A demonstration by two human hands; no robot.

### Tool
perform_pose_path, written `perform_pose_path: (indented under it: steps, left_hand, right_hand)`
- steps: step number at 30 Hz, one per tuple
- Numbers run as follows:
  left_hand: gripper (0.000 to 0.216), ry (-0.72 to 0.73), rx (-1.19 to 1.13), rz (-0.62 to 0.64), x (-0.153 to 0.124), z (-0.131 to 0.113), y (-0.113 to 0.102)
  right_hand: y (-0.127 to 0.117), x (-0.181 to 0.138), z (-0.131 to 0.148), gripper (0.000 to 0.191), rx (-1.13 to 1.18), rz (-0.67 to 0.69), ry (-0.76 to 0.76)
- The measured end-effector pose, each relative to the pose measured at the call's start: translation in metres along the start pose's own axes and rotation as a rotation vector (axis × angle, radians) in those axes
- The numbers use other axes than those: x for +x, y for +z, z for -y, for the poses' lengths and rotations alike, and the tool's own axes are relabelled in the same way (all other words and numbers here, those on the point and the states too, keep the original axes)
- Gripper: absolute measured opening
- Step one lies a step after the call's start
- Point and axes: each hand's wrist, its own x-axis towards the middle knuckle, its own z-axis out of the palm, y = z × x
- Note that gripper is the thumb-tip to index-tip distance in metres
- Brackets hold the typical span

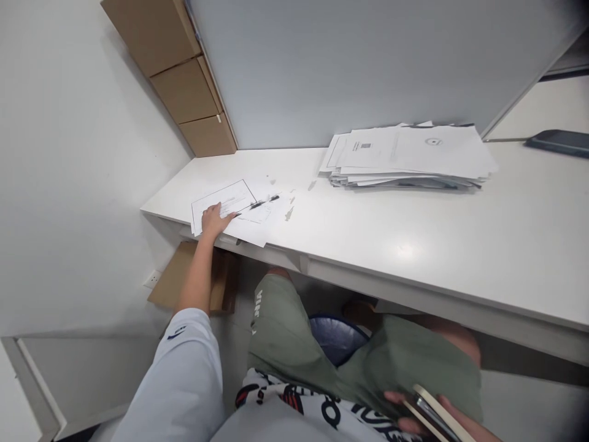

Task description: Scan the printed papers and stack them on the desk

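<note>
Resting flat with fingers spread, the left hand (214,219) presses on a printed sheet (230,209) at the tabletop's (414,245) near edge, a pen (257,204) just beside its fingertips. Right hand (414,411) curls around a phone (435,414) over the lap.

your worktop (414,239) white | papers (409,156) white, black print | pen (257,204) black | boxes (184,89) plain brown | your shorts (285,331) olive green

A white desk (414,245) carries loose sheets (232,209), two pens (262,202) and a paper stack (409,156).
</note>
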Motion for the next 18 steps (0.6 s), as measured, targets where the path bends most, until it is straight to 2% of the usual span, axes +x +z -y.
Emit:
perform_pose_path:
  steps: [4,8,12,15,18]
  left_hand:
    - [0.07,0.006,0.044,0.013,0.002,-0.002,-0.004]
    - [0.055,-0.005,0.074,0.007,0.006,-0.007,-0.019]
    - [0.045,-0.053,0.081,-0.019,0.017,-0.015,-0.041]
    - [0.041,-0.053,0.075,-0.137,0.01,-0.04,-0.054]
    - [0.034,0.096,0.055,-0.288,-0.028,-0.089,-0.064]
  right_hand:
    - [0.014,-0.006,0.005,0.06,0.139,-0.125,-0.03]
    - [0.023,-0.012,0.004,0.069,0.231,-0.15,-0.057]
    - [0.017,-0.014,0.001,0.079,0.305,-0.14,-0.072]
    - [0.016,-0.016,0.001,0.082,0.345,-0.154,-0.083]
    - [0.046,-0.017,0.007,0.06,0.384,-0.122,-0.231]
